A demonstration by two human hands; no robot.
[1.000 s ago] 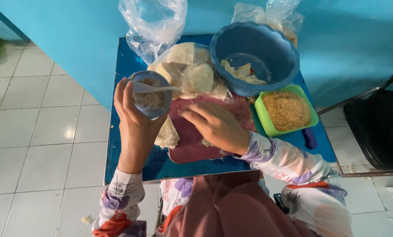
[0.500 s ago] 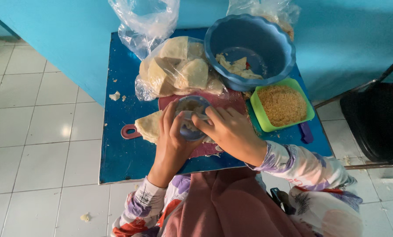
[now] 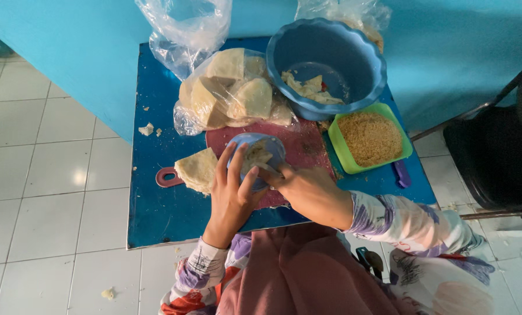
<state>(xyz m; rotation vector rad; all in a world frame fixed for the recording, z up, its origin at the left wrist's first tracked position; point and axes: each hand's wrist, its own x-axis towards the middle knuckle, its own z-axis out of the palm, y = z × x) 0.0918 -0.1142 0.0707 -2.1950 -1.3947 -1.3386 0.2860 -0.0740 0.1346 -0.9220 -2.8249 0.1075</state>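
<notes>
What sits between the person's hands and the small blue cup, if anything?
Nothing visible does. The left hand already wraps its fingers around the small blue cup, and the right hand reaches into it from the other side, over the reddish cutting board.

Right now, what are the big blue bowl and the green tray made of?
The big blue bowl looks like plastic: one even colour, a wavy moulded rim and a soft shine inside. The green tray seems plastic too: bright even green, thin walls, rounded corners. Neither shows metal glint or glassy see-through, though the look alone cannot make it certain.
</notes>
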